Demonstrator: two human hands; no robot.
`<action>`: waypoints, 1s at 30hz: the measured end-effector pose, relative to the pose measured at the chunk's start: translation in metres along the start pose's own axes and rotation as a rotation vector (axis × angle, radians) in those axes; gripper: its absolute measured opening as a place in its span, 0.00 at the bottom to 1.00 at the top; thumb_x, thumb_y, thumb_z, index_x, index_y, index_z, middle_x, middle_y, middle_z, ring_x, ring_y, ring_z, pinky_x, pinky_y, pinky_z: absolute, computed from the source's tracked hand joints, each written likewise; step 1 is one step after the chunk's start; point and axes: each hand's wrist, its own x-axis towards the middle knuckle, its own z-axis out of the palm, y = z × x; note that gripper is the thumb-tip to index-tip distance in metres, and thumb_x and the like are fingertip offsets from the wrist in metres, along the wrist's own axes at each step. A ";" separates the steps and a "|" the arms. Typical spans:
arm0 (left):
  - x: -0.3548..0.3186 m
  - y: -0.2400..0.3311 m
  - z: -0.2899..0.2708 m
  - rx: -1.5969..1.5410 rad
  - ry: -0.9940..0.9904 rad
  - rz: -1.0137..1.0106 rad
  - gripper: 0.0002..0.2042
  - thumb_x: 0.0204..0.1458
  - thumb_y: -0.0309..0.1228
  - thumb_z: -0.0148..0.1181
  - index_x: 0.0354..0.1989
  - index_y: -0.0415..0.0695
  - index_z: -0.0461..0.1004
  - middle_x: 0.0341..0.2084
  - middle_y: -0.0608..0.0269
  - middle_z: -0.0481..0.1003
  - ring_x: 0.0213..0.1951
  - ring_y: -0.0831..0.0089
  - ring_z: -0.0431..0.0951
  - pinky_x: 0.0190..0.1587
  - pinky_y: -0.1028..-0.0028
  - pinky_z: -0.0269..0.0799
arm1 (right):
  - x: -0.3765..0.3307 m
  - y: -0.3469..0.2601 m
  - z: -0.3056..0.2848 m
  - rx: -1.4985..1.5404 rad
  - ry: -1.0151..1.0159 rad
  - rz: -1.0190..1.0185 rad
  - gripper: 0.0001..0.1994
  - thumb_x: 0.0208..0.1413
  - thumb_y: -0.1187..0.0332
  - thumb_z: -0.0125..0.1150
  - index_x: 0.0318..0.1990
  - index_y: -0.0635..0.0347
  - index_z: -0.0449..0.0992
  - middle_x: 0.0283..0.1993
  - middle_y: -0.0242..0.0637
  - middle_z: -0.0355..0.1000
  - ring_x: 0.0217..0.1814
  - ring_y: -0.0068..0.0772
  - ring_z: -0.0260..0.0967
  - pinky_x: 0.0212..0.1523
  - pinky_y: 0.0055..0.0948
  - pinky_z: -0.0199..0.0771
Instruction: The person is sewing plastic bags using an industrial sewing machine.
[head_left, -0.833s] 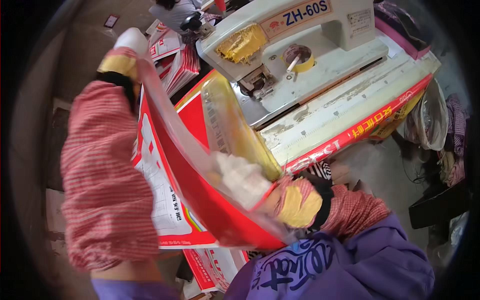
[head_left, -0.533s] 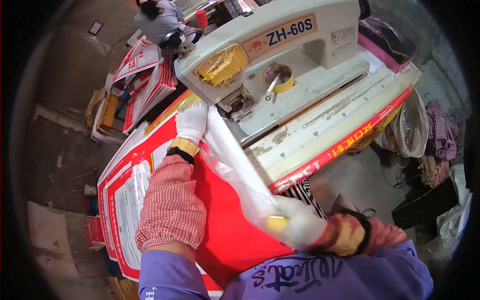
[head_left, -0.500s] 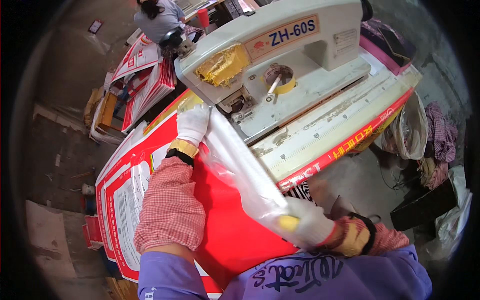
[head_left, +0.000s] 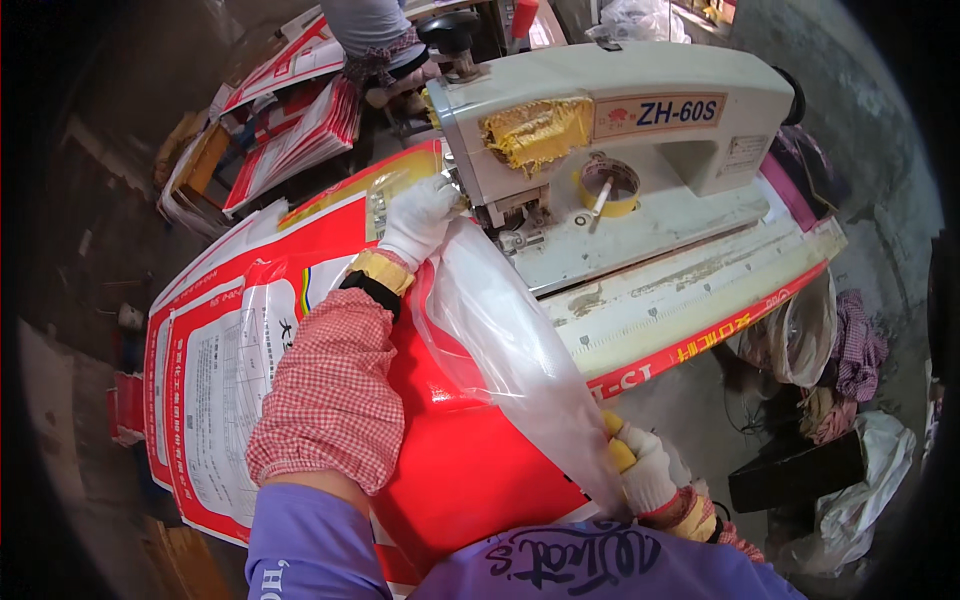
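A large red and white woven sack [head_left: 230, 370] lies flat across the bench in front of me. Its clear plastic liner [head_left: 500, 340] sticks out along the sack's right edge. My left hand [head_left: 420, 215], in a white glove with a checked sleeve cover, grips the far corner of sack and liner right beside the needle area of the cream sewing machine [head_left: 610, 130]. My right hand [head_left: 645, 470], also gloved, pinches the near end of the liner close to my chest. The liner stretches taut between both hands.
The machine stands on a worn cream table [head_left: 680, 290] with a red edge strip. A roll of yellow tape [head_left: 612, 188] rests on the machine's bed. Stacks of printed sacks [head_left: 290, 120] lie at the back left, where another person [head_left: 375, 30] works. Bags and cloth [head_left: 840, 350] lie on the floor at right.
The sack has come down from a raised, folded position to lie flat. My left hand has slid its far corner up to the machine head, and my right hand has drawn back toward me.
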 end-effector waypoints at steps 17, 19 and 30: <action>0.004 0.010 -0.028 -0.050 -0.393 0.041 0.07 0.48 0.34 0.55 0.33 0.52 0.77 0.36 0.59 0.72 0.37 0.58 0.75 0.40 0.64 0.72 | -0.005 -0.031 0.021 -1.503 0.039 -0.586 0.03 0.38 0.67 0.60 0.22 0.52 0.73 0.19 0.39 0.70 0.22 0.45 0.71 0.23 0.40 0.69; 0.004 0.011 -0.038 -0.087 -0.563 -0.163 0.09 0.50 0.35 0.53 0.38 0.53 0.76 0.34 0.57 0.73 0.37 0.54 0.75 0.41 0.62 0.71 | -0.006 -0.033 0.022 -1.424 0.012 -0.574 0.04 0.38 0.66 0.60 0.22 0.52 0.73 0.19 0.40 0.70 0.22 0.45 0.71 0.23 0.40 0.70; -0.007 0.005 -0.052 -0.184 -0.692 -0.175 0.14 0.56 0.34 0.48 0.50 0.54 0.70 0.30 0.48 0.72 0.32 0.47 0.74 0.39 0.59 0.70 | -0.008 -0.043 0.023 -1.406 -0.082 -0.465 0.09 0.40 0.59 0.62 0.25 0.53 0.76 0.20 0.41 0.71 0.20 0.45 0.71 0.22 0.39 0.71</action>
